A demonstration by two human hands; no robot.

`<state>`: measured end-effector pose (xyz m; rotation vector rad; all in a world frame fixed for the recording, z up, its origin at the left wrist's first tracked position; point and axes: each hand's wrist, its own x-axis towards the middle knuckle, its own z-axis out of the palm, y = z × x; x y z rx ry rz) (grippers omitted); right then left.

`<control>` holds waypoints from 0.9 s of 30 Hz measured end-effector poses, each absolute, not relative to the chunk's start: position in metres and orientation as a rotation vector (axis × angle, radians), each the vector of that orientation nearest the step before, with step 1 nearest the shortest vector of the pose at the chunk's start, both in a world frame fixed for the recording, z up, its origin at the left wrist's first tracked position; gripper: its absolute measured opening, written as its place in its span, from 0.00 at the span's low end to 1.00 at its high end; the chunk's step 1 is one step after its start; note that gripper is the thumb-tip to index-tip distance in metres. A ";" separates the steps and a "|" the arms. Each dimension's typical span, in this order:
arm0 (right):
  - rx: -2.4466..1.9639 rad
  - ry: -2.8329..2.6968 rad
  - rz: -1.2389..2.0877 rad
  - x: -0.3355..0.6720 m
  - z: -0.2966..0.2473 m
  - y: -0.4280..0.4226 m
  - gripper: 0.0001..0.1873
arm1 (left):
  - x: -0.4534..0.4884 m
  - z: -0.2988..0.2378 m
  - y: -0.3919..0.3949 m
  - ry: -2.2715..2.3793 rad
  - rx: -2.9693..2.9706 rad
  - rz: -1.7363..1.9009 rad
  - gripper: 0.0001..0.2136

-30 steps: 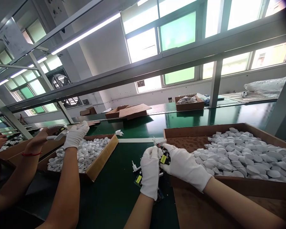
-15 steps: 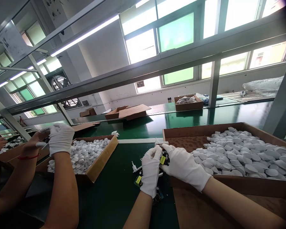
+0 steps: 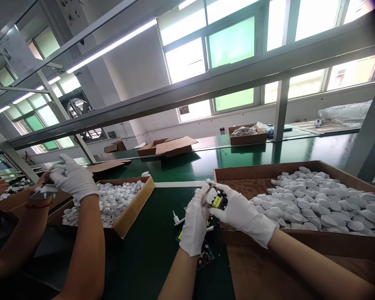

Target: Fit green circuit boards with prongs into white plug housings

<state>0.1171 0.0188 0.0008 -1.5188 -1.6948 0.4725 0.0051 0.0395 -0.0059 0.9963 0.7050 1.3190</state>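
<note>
The left hand (image 3: 193,223) and the right hand (image 3: 242,214) each wear a thin, matte white fabric glove, cotton by the look of it. Both gloves are the same plain white from fingertip to wrist. The fabric fits closely along the fingers and falls into soft, shallow creases over the knuckles and the back of each hand. Each glove ends in a simple cuff at the wrist, and any stitching is too fine to make out. Above the cuffs, the left forearm (image 3: 178,277) and the right forearm (image 3: 318,266) are bare, with no sleeve, band or other covering showing on either.
</note>
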 end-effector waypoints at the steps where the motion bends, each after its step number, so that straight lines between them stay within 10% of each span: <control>1: -1.465 -1.662 0.532 0.118 -0.001 0.021 0.32 | 0.006 -0.005 0.039 0.620 0.983 1.289 0.17; 27: -1.467 -1.704 0.587 0.120 0.005 0.018 0.28 | 0.009 -0.010 0.036 0.718 1.279 1.384 0.14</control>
